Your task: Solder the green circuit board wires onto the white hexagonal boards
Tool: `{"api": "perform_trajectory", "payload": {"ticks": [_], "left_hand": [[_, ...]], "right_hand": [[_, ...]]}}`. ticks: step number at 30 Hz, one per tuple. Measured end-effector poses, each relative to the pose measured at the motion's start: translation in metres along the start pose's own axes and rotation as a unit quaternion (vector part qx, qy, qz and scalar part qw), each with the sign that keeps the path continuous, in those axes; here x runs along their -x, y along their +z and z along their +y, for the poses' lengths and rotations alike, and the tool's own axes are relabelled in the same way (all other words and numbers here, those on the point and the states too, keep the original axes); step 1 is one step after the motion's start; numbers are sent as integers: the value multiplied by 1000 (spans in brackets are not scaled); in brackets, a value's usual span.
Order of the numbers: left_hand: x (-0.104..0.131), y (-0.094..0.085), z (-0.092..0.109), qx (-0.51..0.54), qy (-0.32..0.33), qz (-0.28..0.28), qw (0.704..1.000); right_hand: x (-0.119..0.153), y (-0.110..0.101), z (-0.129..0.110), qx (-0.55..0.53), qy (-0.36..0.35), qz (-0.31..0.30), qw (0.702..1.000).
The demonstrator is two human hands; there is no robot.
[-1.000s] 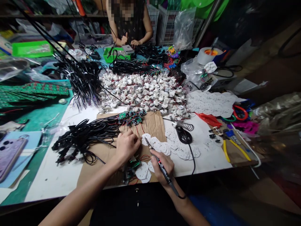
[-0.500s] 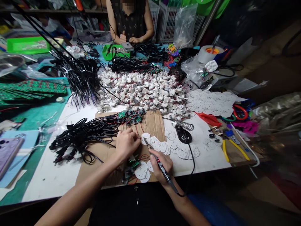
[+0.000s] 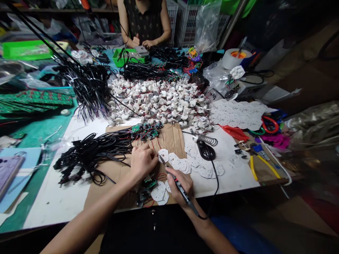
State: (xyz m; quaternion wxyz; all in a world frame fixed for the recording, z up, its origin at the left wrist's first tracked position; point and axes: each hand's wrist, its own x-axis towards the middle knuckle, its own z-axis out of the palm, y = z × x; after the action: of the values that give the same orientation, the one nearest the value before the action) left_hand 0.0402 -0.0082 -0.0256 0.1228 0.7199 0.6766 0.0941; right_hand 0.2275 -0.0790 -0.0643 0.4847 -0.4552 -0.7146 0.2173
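Note:
My right hand (image 3: 180, 184) grips a soldering iron (image 3: 188, 201) like a pen, its tip on or just over a white octagonal circuit board (image 3: 164, 153). Beside that board's left edge, my left hand (image 3: 143, 160) is closed in a pinch; what its fingertips hold is too small to make out. More white boards (image 3: 178, 163) overlap to the right. Below my hands, red wires, a green circuit board (image 3: 151, 183) and loose white boards (image 3: 158, 191) lie on the cardboard (image 3: 172, 135). Black cables (image 3: 106, 148) ending in green boards (image 3: 137, 128) lie left of and beyond my left hand.
A heap of small white parts (image 3: 159, 100) with red wires fills the table's middle. At right are a black iron stand (image 3: 206, 151) with a coil, yellow-handled pliers (image 3: 267, 167) and white board sheets (image 3: 235, 113). Across the table sits a person (image 3: 144, 24).
The soldering iron's tip has shifted slightly left, closer to my left fingertips, with my right hand following. My left hand keeps its pinch in nearly the same place.

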Motion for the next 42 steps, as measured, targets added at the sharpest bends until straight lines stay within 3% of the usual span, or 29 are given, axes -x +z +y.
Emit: {"api": "perform_trajectory", "payload": {"ticks": [19, 29, 34, 42], "left_hand": [[0, 1, 0, -21, 15, 1, 1000], [0, 0, 0, -20, 11, -7, 1000], [0, -4, 0, -20, 17, -6, 1000], [9, -23, -12, 48, 87, 34, 994]], "right_hand": [[-1, 3, 0, -6, -12, -10, 1000], [1, -1, 0, -4, 17, 12, 1000], [3, 1, 1, -15, 38, 28, 999], [7, 2, 2, -29, 74, 37, 996]]}}
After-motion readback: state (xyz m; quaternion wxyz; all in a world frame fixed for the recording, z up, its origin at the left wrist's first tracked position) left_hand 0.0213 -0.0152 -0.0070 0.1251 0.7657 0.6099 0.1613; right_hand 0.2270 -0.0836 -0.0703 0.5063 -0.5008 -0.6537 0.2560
